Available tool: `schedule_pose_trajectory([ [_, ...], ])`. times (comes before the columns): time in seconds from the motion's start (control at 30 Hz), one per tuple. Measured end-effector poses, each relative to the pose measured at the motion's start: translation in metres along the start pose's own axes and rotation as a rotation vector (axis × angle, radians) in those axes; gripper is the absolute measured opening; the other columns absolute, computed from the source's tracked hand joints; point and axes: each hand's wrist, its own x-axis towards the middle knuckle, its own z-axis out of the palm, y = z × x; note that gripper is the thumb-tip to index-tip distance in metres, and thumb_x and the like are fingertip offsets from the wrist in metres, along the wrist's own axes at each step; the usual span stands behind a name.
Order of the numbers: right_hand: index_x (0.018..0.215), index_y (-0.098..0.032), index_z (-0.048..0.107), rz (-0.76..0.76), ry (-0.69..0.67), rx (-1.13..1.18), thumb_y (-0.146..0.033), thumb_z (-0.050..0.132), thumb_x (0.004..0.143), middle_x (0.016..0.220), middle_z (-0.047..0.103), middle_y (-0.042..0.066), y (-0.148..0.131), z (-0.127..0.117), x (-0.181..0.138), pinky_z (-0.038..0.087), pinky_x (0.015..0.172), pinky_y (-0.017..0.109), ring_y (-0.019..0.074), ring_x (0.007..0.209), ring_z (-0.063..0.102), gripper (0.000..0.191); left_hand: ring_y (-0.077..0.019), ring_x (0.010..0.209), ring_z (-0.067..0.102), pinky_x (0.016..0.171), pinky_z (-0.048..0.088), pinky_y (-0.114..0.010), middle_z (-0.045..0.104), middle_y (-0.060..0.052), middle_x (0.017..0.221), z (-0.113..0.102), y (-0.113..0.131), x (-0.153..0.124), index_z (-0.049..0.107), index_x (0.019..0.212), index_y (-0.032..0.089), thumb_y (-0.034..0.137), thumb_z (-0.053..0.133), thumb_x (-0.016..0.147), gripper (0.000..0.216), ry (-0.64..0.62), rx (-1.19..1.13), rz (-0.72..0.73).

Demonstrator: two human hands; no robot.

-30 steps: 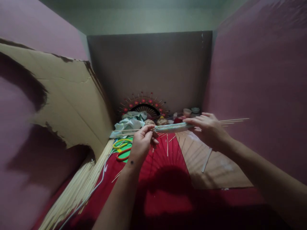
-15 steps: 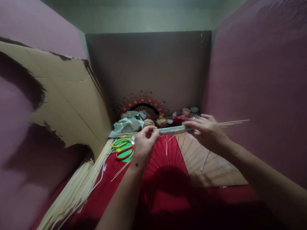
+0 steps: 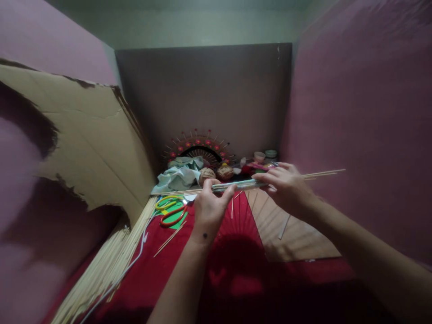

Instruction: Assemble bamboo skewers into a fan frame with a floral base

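A small home craft corner is showing here, walled in by pink surfaces and a torn brown cardboard sheet (image 3: 84,144). A long bundle of pale bamboo sticks (image 3: 111,261) is lying on the red cloth-covered work surface (image 3: 175,270), with yellow-and-orange-handled scissors (image 3: 170,209), brown twine balls (image 3: 216,173) and a red beaded half-round ornament (image 3: 199,148) crowding the back.

Thin wooden sticks (image 3: 111,265), matt torn cardboard (image 3: 87,139), red cloth (image 3: 175,270).

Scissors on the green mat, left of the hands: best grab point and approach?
Take the scissors by the looped handles, coming from above. They lie flat on the green mat, loops showing, clear of the left hand and the stick pile. Blades too dim to make out.
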Motion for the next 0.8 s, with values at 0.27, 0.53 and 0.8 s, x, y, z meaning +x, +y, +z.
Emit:
schedule_pose_trajectory([
  [0.27,0.103,-0.019,0.064,0.048,-0.08,0.018,-0.009,0.054,0.076,0.096,0.07,0.009,-0.012,-0.01,-0.001,0.04,0.092,0.046,0.0256,0.095,0.061,0.03,-0.0222,0.071,0.062,0.065,0.043,-0.03,0.065,-0.004,0.072,0.001,0.007,-0.003,0.053,0.088,0.022,0.055,0.059,0.072,0.038,0.003,0.165,-0.032],
  [0.53,0.09,-0.022,0.07,0.263,-0.258,0.124,-0.042,0.048,0.087,0.078,0.071,0.006,-0.023,-0.029,0.01,0.044,0.078,0.036,0.0222,0.081,0.064,0.031,-0.0249,0.074,0.065,0.065,0.045,-0.031,0.067,-0.006,0.075,0.004,0.009,-0.011,0.052,0.095,0.022,0.059,0.058,0.073,0.044,-0.03,0.199,-0.046],
  [0.8,0.085,-0.027,0.072,0.3,-0.354,0.014,-0.045,0.056,0.082,0.066,0.069,0.004,-0.016,-0.026,0.009,0.035,0.052,0.028,0.0191,0.06,0.059,0.024,-0.0259,0.074,0.065,0.064,0.045,-0.032,0.067,-0.008,0.077,0.004,0.013,-0.018,0.052,0.101,0.021,0.058,0.059,0.072,0.048,-0.047,0.212,-0.013],
])
